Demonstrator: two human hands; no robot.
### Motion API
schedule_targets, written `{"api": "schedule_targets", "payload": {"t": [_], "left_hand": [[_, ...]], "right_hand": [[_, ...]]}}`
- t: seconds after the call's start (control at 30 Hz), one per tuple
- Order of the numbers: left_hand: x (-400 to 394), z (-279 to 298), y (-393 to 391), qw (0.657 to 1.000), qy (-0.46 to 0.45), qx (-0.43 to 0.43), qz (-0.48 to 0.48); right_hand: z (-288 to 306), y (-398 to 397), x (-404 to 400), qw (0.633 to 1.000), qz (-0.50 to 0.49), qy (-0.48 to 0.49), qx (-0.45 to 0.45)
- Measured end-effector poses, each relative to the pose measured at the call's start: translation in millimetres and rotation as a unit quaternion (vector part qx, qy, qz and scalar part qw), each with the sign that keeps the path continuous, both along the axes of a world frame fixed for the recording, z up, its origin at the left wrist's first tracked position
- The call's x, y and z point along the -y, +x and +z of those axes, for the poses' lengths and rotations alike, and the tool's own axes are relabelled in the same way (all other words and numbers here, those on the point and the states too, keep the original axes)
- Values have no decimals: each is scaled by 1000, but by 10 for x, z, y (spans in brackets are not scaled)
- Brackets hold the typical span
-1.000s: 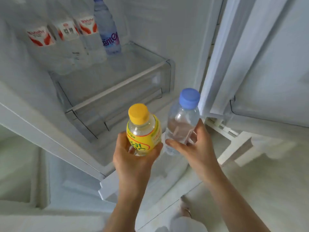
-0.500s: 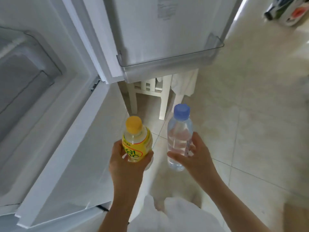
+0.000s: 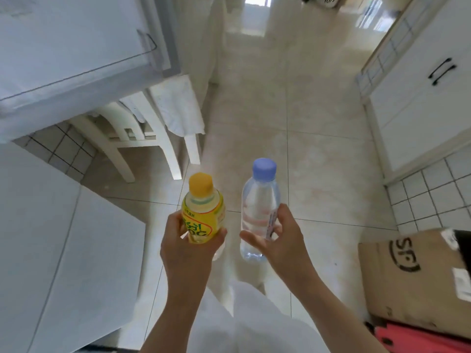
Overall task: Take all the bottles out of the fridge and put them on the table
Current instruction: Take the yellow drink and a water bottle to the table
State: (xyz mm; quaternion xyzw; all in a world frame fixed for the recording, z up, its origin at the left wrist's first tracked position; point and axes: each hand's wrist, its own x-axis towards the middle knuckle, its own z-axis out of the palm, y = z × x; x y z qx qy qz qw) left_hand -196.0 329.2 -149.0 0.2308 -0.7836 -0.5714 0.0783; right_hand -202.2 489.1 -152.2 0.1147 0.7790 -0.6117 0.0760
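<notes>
Bright daylight from the doorway (image 3: 256,15); floor below it washed out with glare; overall soft blur; edges bowed by wide-angle lens.

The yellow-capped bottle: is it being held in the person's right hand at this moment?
No. The yellow-capped bottle is gripped by the left hand, while the right hand holds the blue-capped bottle.

Likely home kitchen: fridge door (image 3: 76,54) (open), cabinets (image 3: 420,98).

Left grip (image 3: 190,247) and right grip (image 3: 283,240) each curl round something, forearms extended.
</notes>
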Motion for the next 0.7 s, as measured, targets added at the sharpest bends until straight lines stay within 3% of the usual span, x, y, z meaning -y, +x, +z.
{"api": "schedule_targets", "payload": {"t": [0.23, 0.43, 0.7], "left_hand": [[-1030, -105, -356, 999, 9, 14, -27], [-1419, -199, -760, 997, 11, 35, -60], [-1548, -291, -1979, 995, 14, 54, -79]], "right_hand": [[-113, -91, -1041, 997, -64, 29, -14], [-243, -470, -1474, 993, -113, 17, 0], [-314, -1779, -1504, 993, -116, 10, 1]]}}
